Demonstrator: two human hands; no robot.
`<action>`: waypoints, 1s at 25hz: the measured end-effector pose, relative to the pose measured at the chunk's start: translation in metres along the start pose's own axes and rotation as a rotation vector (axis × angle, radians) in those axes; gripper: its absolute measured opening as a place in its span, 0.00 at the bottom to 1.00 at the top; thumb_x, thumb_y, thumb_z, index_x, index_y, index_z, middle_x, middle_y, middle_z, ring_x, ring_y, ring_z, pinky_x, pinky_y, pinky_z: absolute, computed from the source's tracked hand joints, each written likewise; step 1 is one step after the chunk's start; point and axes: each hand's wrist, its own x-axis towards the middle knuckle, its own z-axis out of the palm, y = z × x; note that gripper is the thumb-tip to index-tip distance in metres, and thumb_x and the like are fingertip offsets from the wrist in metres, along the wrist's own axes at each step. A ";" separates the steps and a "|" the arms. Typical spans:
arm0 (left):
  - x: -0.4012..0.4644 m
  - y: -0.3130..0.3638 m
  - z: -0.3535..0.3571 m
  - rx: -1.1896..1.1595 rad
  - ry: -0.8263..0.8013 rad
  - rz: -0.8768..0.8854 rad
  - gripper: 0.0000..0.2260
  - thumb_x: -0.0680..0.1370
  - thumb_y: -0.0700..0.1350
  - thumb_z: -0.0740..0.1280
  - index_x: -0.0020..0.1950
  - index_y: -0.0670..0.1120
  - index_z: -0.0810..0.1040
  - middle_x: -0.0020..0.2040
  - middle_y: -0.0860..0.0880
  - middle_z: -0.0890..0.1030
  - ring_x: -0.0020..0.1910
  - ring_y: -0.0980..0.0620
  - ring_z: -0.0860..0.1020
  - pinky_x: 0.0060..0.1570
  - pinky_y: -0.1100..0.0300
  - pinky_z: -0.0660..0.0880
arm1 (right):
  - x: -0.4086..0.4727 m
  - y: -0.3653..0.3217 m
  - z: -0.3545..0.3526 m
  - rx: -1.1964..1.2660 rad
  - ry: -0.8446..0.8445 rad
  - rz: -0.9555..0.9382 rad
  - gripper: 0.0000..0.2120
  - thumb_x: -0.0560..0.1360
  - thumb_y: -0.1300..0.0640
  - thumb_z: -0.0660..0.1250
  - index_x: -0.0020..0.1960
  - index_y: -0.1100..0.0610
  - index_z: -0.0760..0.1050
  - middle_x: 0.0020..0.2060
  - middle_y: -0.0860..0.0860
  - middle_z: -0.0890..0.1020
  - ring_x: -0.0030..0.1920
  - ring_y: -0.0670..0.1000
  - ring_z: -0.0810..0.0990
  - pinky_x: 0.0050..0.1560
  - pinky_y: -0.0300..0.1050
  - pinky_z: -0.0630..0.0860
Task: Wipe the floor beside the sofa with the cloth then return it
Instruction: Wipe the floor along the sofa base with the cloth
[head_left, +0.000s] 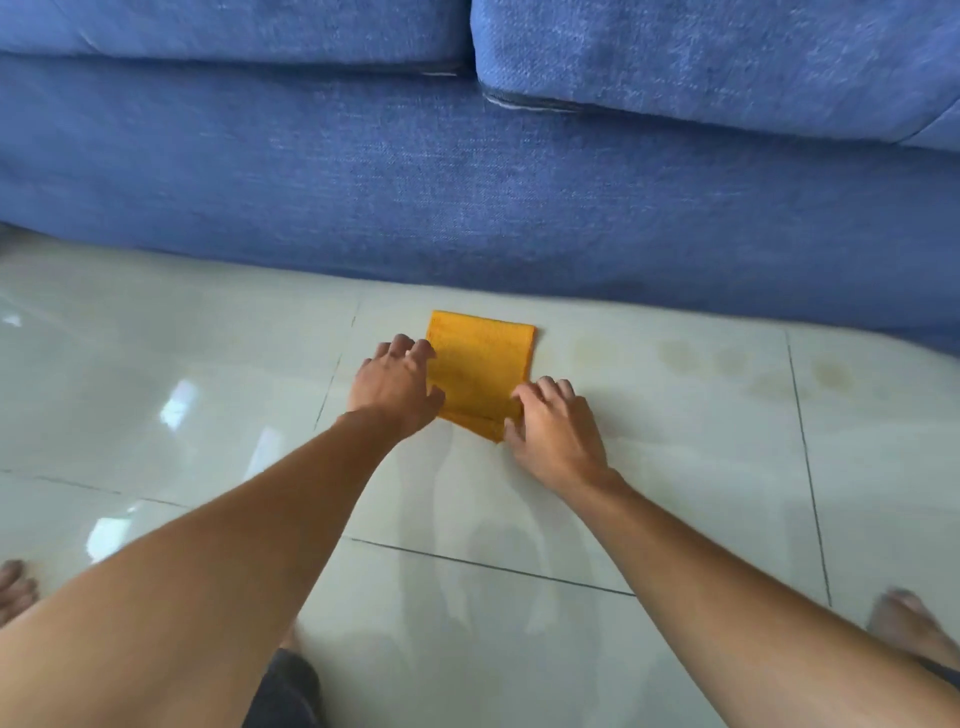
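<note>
Head view, looking down at a pale tiled floor (649, 467) in front of a blue sofa (467, 197).

Left: glossy tiles with window reflections; a dark grout line runs toward the sofa base just left of the hands. A bare foot (15, 590) shows at the left edge of the floor.

Centre: the left hand (397, 387) lies palm down, fingers spread, its fingertips over the left edge of the orange cloth (480, 364). It is open and pressing, not gripping. The cloth is folded into a flat rectangle and lies on the floor near the sofa base, not touching it; a lower layer shows at its near edge.

Right of centre: the right hand (553, 428) rests at the near right corner of the cloth, fingers curled onto the fabric. Whether it pinches the corner or merely presses on it cannot be told.

Right: faint yellowish stains (727, 364) mark the tiles to the right of the cloth, running parallel to the sofa base. A second foot (906, 623) shows near the right edge.

Step in hand, as judged: the wipe appears at or near its start, since the stains remain. To do it well, keep both palms flat so the fold stays closed, bear down evenly, and sweep rightward along the sofa base through the stains in overlapping passes, turning to a clean face if the fabric soils.
</note>
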 end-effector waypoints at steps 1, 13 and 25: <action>0.006 0.005 0.008 -0.025 0.038 0.010 0.24 0.78 0.52 0.63 0.73 0.50 0.67 0.73 0.45 0.68 0.71 0.44 0.66 0.67 0.49 0.68 | -0.011 0.009 0.011 0.005 0.092 0.042 0.16 0.77 0.49 0.63 0.60 0.56 0.77 0.55 0.55 0.80 0.58 0.59 0.77 0.56 0.54 0.75; 0.118 0.024 0.073 0.046 0.173 0.065 0.32 0.76 0.70 0.45 0.78 0.64 0.45 0.81 0.46 0.46 0.79 0.39 0.45 0.76 0.39 0.44 | -0.065 0.081 0.090 -0.009 0.396 -0.072 0.25 0.81 0.51 0.56 0.74 0.62 0.71 0.76 0.58 0.70 0.77 0.59 0.67 0.76 0.62 0.62; -0.021 0.010 0.109 0.062 0.181 0.012 0.31 0.78 0.70 0.45 0.79 0.62 0.43 0.81 0.45 0.44 0.79 0.39 0.43 0.75 0.38 0.46 | -0.072 0.089 0.069 0.154 0.377 -0.053 0.25 0.82 0.51 0.54 0.74 0.61 0.69 0.77 0.56 0.69 0.78 0.56 0.64 0.77 0.61 0.62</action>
